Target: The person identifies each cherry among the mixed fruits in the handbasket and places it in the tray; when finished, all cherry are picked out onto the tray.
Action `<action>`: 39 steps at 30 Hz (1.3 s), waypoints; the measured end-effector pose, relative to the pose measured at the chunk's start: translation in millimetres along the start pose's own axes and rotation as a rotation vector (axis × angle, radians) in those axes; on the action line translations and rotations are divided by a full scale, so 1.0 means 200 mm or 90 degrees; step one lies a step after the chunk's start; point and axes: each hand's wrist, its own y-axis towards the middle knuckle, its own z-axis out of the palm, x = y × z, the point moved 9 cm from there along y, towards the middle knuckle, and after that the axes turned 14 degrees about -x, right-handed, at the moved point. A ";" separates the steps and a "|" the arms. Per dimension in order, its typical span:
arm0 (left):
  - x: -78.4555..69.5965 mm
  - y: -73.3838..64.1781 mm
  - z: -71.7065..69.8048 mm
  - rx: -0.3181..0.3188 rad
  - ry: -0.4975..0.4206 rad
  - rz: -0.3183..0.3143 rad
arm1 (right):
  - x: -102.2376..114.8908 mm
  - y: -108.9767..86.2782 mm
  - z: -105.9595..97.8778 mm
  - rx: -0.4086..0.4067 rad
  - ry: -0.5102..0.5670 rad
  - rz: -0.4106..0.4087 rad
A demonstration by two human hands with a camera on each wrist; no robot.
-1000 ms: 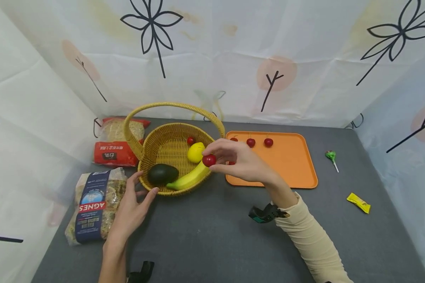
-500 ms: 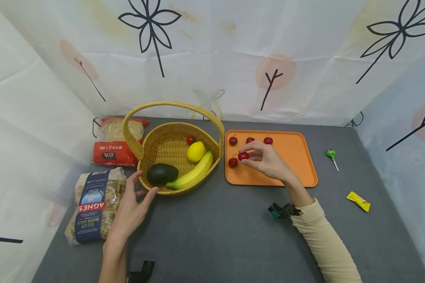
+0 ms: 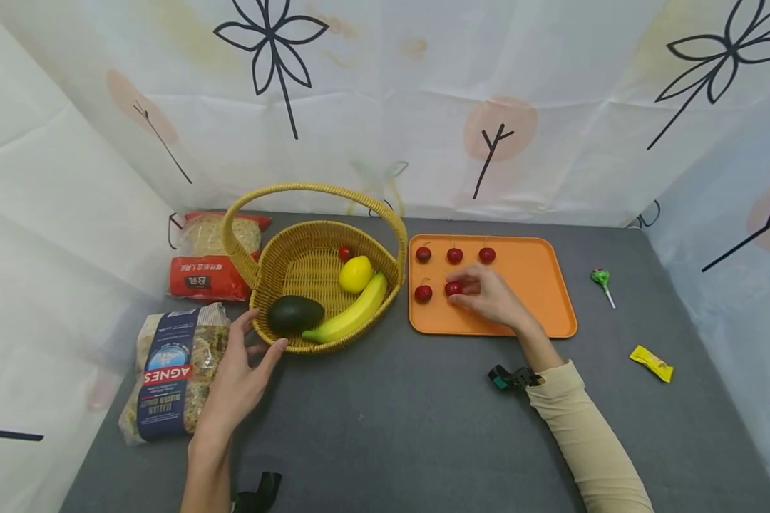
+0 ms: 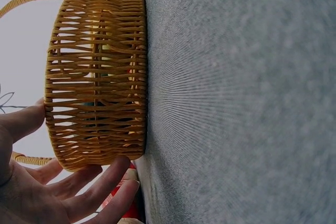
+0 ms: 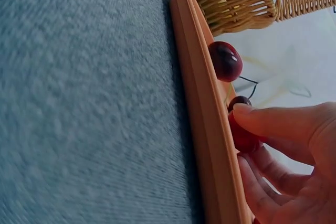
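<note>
My right hand pinches a dark red cherry between thumb and fingertips, low over the orange tray. Other cherries lie on the tray: one to the left of the held one, and a row behind, including a middle cherry. With thumb at the rim and fingers along the outer side, my left hand holds the yellow wicker basket. Inside the basket are an avocado, a banana, a lemon and a small red fruit.
Left of the basket lie a red-and-clear food bag and a blue-labelled AGNESI bag. A green lollipop and a yellow wrapped candy lie right of the tray. The basket's tall handle arches above it. Patterned cloth encloses the grey table.
My right hand has moved right with the cherry, from over the basket's right edge to the tray, and lowered it there. My left hand has stayed at the basket.
</note>
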 end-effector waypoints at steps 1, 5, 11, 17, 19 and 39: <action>0.00 0.00 0.00 0.000 -0.001 0.001 | 0.00 0.00 0.00 0.001 -0.005 -0.001; 0.00 0.00 0.00 0.002 -0.005 -0.001 | -0.02 0.00 0.00 0.009 -0.001 -0.004; 0.00 0.00 0.00 -0.001 -0.003 0.004 | -0.03 -0.01 -0.02 0.012 0.011 0.001; 0.00 0.00 0.01 0.000 0.002 0.000 | 0.00 -0.02 -0.06 0.006 0.008 0.003; 0.00 0.00 0.01 0.001 0.000 -0.003 | 0.02 -0.02 -0.08 0.002 0.007 0.001; 0.00 0.00 0.00 -0.008 0.001 0.014 | 0.68 -0.11 -0.11 -0.010 0.230 -0.175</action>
